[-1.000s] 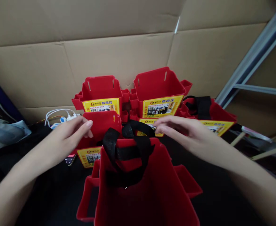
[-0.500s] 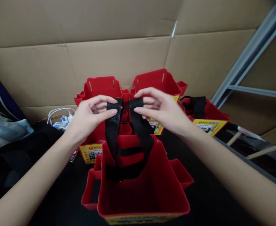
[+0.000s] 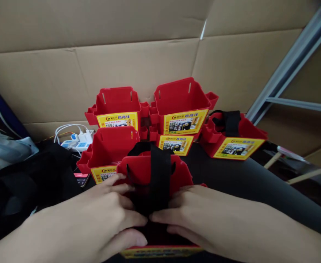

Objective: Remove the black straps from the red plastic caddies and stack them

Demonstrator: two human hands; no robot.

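A red plastic box (image 3: 186,175) stands in front of me on the black table, a yellow label on its near side. Its black webbing strap (image 3: 160,171) loops over the slotted back wall and hangs down inside. My left hand (image 3: 113,215) reaches over the left of the opening, fingers spread, thumb apart from the forefinger. Over the right side, my right hand (image 3: 187,217) reaches in beside the strap, thumb and forefinger apart. The forefinger tips nearly meet at the strap's lower part. The dark inside hides whether they touch it.
Behind stand several more red boxes, among them a left one (image 3: 113,146), a back right one (image 3: 176,95) and a strapped one (image 3: 242,128). A phone (image 3: 81,179) and a power strip (image 3: 79,142) lie left. Cardboard (image 3: 135,69) backs the table; a metal frame (image 3: 289,62) rises right.
Both hands have let go of the two raised strap ends and come down toward me into the box opening. The strap now lies over the back wall and down inside.
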